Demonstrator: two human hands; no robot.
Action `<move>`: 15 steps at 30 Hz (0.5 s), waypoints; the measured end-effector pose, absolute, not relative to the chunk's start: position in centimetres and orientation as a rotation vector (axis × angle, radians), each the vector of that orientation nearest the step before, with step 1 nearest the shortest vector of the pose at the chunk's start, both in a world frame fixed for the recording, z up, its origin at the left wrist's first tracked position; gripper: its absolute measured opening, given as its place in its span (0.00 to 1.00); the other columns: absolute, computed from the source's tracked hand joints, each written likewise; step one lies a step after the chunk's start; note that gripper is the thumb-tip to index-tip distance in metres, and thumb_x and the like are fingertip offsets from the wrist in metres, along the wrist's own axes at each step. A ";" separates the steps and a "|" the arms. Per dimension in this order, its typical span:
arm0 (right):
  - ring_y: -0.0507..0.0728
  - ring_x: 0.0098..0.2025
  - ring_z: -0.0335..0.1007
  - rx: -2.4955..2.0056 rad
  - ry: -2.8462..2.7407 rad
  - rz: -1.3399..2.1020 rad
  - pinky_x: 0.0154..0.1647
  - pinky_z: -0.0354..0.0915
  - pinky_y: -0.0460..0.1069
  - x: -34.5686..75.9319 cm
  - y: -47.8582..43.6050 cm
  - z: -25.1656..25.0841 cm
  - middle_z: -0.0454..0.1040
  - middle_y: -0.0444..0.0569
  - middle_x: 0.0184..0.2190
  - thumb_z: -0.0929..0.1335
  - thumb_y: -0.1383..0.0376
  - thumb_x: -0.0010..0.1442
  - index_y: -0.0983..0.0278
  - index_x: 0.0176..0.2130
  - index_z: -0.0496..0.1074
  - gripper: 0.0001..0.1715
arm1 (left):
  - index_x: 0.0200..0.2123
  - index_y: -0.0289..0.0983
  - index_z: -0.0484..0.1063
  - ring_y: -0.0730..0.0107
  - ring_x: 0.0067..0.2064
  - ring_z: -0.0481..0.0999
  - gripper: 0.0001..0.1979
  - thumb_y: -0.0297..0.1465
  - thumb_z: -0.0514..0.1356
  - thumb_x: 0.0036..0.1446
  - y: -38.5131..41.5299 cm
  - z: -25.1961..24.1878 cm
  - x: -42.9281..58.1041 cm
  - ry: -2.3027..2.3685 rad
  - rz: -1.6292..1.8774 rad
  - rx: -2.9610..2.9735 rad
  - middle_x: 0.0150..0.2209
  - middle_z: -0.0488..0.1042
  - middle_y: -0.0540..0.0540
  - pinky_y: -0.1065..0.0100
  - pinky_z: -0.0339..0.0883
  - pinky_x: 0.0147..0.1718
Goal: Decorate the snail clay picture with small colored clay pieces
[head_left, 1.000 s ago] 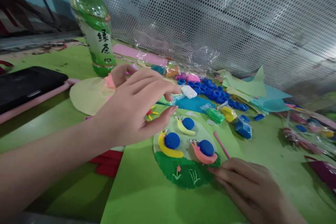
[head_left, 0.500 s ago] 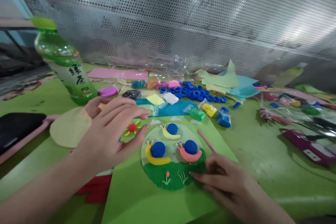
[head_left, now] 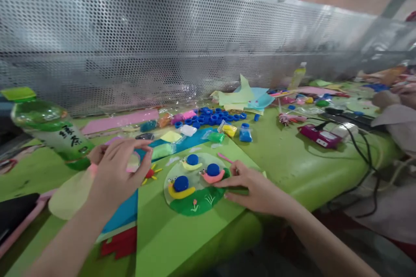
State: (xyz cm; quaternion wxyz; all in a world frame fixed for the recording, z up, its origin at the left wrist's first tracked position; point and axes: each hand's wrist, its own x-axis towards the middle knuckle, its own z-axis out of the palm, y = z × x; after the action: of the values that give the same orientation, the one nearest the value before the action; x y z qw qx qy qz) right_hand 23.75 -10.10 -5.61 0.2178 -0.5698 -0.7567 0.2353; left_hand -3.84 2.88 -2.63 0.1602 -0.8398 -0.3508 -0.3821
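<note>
- Green paper sheet [head_left: 169,242] lies on the green counter [head_left: 279,156], with a round picture [head_left: 182,207] on it, pale above and dark green below.
- Three snails sit on that disc, each with a blue shell: the yellow snail [head_left: 181,187] at the left, the pale yellow snail [head_left: 192,162] at the back, the pink snail [head_left: 213,173] at the right.
- Right hand [head_left: 251,184]: index finger and thumb apart, the index tip just at the pink snail's base; whether it touches, I cannot tell. A pink stick [head_left: 224,157] shows beyond the curled fingers; whether they grip it is hidden.
- Left hand [head_left: 115,171]: fingers curved, thumb apart from them, raised near the red sun [head_left: 150,173] with yellow rays.
- Green bottle [head_left: 53,132], tilted in view, stands beyond the left hand.
- Bagged lumps in green [head_left: 216,136], yellow [head_left: 229,130] and blue [head_left: 245,133] lie behind the sheet, near a heap of blue caps [head_left: 212,117].
- Perforated metal panel [head_left: 162,52] runs along the back.
</note>
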 end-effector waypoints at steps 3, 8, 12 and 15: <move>0.63 0.63 0.48 -1.524 -2.104 0.642 0.48 0.62 0.51 23.7 -9.9 -5.7 0.62 0.53 0.44 0.66 0.60 0.58 0.52 0.47 0.73 0.16 | 0.36 0.38 0.68 0.61 0.43 0.71 0.12 0.38 0.49 0.58 3.6 -2.1 -4.7 -1.060 -1.071 -2.386 0.36 0.74 0.44 0.59 0.65 0.46; 0.62 0.63 0.49 -1.499 -2.094 0.618 0.51 0.61 0.51 23.6 -9.7 -5.9 0.63 0.52 0.41 0.66 0.61 0.58 0.54 0.47 0.74 0.16 | 0.37 0.39 0.68 0.55 0.43 0.73 0.15 0.42 0.49 0.55 5.7 -1.5 -7.3 -1.356 -0.950 -2.337 0.38 0.75 0.43 0.54 0.68 0.41; 0.62 0.63 0.49 -1.476 -2.103 0.617 0.51 0.60 0.52 23.6 -9.7 -6.0 0.63 0.51 0.39 0.66 0.61 0.58 0.55 0.46 0.74 0.16 | 0.37 0.39 0.69 0.58 0.38 0.76 0.18 0.44 0.47 0.56 7.5 -2.1 -9.6 -1.491 -0.813 -2.351 0.35 0.76 0.45 0.60 0.70 0.32; 0.59 0.55 0.60 -1.452 -2.123 0.654 0.45 0.63 0.51 24.2 -9.7 -5.8 0.63 0.50 0.39 0.65 0.61 0.59 0.55 0.49 0.73 0.17 | 0.38 0.34 0.70 0.57 0.31 0.76 0.21 0.44 0.47 0.56 8.7 -2.8 -11.4 -1.441 -0.752 -2.357 0.30 0.75 0.44 0.60 0.68 0.26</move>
State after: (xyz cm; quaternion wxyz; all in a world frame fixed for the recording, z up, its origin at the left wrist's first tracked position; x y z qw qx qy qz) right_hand 24.19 -9.69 -5.82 0.2414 -0.5308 -0.7764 0.2391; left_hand -11.42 8.69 -2.81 0.1388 -0.8152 -0.4986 -0.2601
